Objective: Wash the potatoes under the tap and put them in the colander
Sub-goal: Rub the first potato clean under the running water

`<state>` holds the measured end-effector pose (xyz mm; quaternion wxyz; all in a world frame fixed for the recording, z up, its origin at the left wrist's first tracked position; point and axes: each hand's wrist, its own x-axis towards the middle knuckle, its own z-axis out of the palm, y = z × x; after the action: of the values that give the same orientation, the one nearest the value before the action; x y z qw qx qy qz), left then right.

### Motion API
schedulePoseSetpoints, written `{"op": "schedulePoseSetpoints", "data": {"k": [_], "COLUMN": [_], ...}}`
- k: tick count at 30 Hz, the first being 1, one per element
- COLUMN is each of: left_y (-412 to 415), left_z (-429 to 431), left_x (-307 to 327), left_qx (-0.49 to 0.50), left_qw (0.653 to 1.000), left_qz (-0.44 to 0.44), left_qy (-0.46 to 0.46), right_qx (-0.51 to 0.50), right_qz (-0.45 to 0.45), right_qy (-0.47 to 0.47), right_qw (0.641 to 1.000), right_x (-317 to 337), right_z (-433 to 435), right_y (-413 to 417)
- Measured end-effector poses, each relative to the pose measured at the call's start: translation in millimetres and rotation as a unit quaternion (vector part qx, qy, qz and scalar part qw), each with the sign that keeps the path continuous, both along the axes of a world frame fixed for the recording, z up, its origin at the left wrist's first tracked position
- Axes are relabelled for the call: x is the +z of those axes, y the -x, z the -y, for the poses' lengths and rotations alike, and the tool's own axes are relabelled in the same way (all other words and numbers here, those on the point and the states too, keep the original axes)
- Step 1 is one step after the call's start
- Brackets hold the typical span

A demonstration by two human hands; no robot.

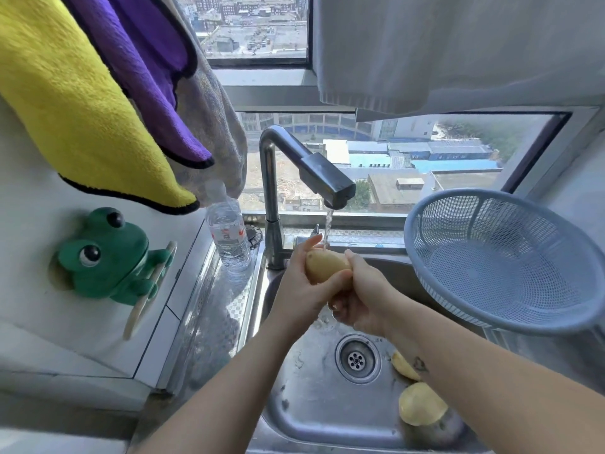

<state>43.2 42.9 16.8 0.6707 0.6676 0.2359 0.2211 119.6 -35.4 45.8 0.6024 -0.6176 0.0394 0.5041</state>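
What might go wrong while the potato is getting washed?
The wet potato, gripped by the left hand and right hand under the running tap, might slip and drop into the sink. The colander sits tilted at the sink's right side, so it may tip when a potato lands in it. Two more potatoes lie in the sink and could be forgotten.

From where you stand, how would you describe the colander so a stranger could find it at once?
Find the steel sink below the window, with the tap running. Just right of it sits the colander. It is the only pale blue mesh bowl there, and it holds nothing.
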Motion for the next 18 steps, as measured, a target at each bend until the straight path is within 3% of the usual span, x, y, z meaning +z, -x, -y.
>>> {"op": "schedulePoseSetpoints", "data": {"k": [3,6,10,13,16,18], "left_y": [-8,-20,-32,-34,-32,-30], "left_z": [2,7,7,-1,-6,-5], "left_x": [8,11,10,12,16,17], "left_qx": [0.034,0.103,0.189,0.202,0.192,0.177], "left_qw": [0.999,0.993,0.961,0.931,0.918,0.921], "left_qz": [0.012,0.03,0.04,0.005,-0.004,-0.008], "left_qy": [0.014,0.054,0.199,0.303,0.346,0.348], "right_qx": [0.034,0.044,0.102,0.168,0.201,0.198], "right_qz": [0.046,0.165,0.329,0.422,0.432,0.378], "right_qy": [0.01,0.021,0.034,0.036,0.011,-0.026], "right_qw": [0.998,0.985,0.938,0.89,0.879,0.904], "right_x": [-1,-5,-15,-14,-13,-13], "right_z": [0,1,2,10,17,18], "right_y": [2,2,-2,-2,-2,-3]}}
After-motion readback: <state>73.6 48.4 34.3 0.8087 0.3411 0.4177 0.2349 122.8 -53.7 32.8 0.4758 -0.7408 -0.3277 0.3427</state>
